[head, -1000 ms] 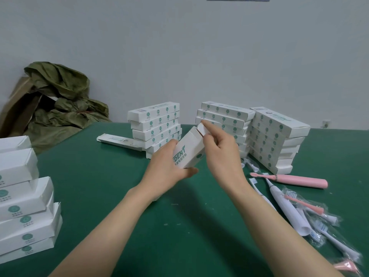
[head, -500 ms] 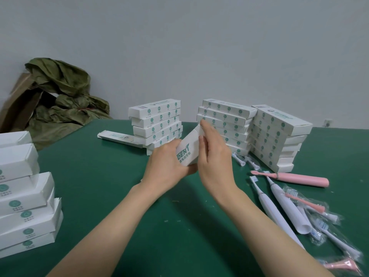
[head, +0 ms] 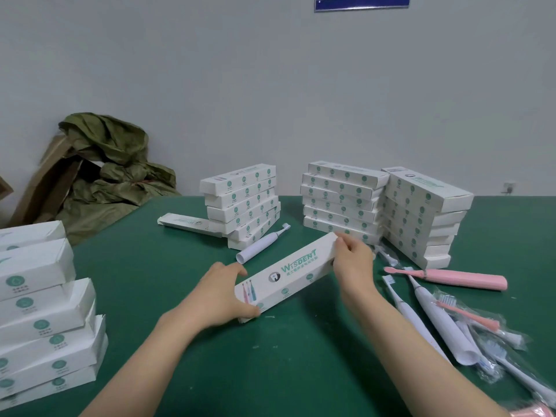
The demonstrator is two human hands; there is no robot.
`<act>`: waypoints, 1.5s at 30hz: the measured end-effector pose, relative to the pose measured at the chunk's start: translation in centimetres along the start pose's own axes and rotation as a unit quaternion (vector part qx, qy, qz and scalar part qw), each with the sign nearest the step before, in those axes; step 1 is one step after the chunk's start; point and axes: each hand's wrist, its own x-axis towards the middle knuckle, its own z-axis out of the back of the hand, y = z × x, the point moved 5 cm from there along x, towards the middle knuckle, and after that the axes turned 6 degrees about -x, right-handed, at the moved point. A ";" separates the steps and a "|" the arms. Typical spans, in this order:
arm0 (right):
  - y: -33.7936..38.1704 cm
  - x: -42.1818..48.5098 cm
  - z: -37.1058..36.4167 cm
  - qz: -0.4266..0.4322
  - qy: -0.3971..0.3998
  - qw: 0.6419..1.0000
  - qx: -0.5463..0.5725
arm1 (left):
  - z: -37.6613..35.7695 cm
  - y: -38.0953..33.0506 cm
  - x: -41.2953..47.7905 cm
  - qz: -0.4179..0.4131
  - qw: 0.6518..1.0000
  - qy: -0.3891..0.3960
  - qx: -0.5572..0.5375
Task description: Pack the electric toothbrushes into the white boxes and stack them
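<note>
A green tabletop (head: 150,281) fills the lower view and runs back to a pale wall. White boxes stand on it in stacks: a left stack (head: 39,311) at the near edge, a centre stack (head: 243,203) at the back, and a double pile (head: 391,206) at the back right.

Near the middle lies one long held box (head: 288,272) with a green logo. It sits slantwise, its near end low and to the left and its far end toward the double pile. Whether it rests on the tabletop or hangs just above it cannot be told.

The left grip (head: 216,296) is closed round the near end, thumb below and fingers over the top. The right grip (head: 352,263) pinches the far end, with fingertips at the end flap (whether that flap is tucked in is hidden).

A white toothbrush (head: 261,246) lies just beyond the box. A pink toothbrush (head: 451,276) and several more, some in clear wrap, lie to the right.

By its look the box is thin card: light, stiff along its length, and easily dented on its broad sides. Holding it by both ends, as here, seems the safest way to carry it to a stack.
</note>
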 end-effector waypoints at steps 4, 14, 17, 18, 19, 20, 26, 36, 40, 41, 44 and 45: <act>-0.7 0.0 -1.3 -0.020 0.033 0.999 0.019 | 0.2 -0.9 -0.5 -0.078 0.995 -0.061 -0.009; -4.2 -0.4 -0.8 -0.162 -0.039 0.984 0.059 | 0.1 -3.6 4.6 -0.071 0.975 -0.195 -0.080; -5.1 -0.6 -1.1 -0.164 -0.029 0.985 0.032 | -2.2 -4.8 7.5 -0.052 0.973 -0.199 -0.102; -5.4 -0.6 -1.1 -0.160 -0.019 0.987 0.014 | -2.8 -5.1 8.4 -0.047 0.975 -0.194 -0.102; -5.5 -0.5 -1.2 -0.152 -0.003 0.988 -0.009 | -3.2 -5.3 9.2 -0.046 0.977 -0.185 -0.093; -5.5 -0.5 -1.2 -0.139 0.016 0.990 -0.036 | -3.5 -5.4 10.0 -0.045 0.981 -0.169 -0.077; -4.2 -0.6 -1.9 0.007 0.092 0.979 -0.181 | -0.7 -2.7 9.7 -0.061 0.966 -0.185 -0.169; -4.3 -2.4 -2.2 0.140 0.110 0.929 -0.324 | 2.8 10.4 7.3 0.227 0.913 -0.313 -0.133; -3.9 -2.2 -2.9 0.158 0.128 0.919 -0.338 | 4.4 10.4 11.0 0.211 0.946 -0.245 0.006; -3.7 -2.1 -3.2 0.164 0.133 0.916 -0.340 | 4.9 10.3 12.0 0.197 0.953 -0.229 0.035; -3.6 -1.8 -3.8 0.177 0.136 0.918 -0.328 | 5.9 9.7 14.7 0.160 0.964 -0.188 0.097; -3.7 -1.7 -3.9 0.177 0.134 0.921 -0.321 | 5.9 9.5 15.4 0.152 0.967 -0.174 0.111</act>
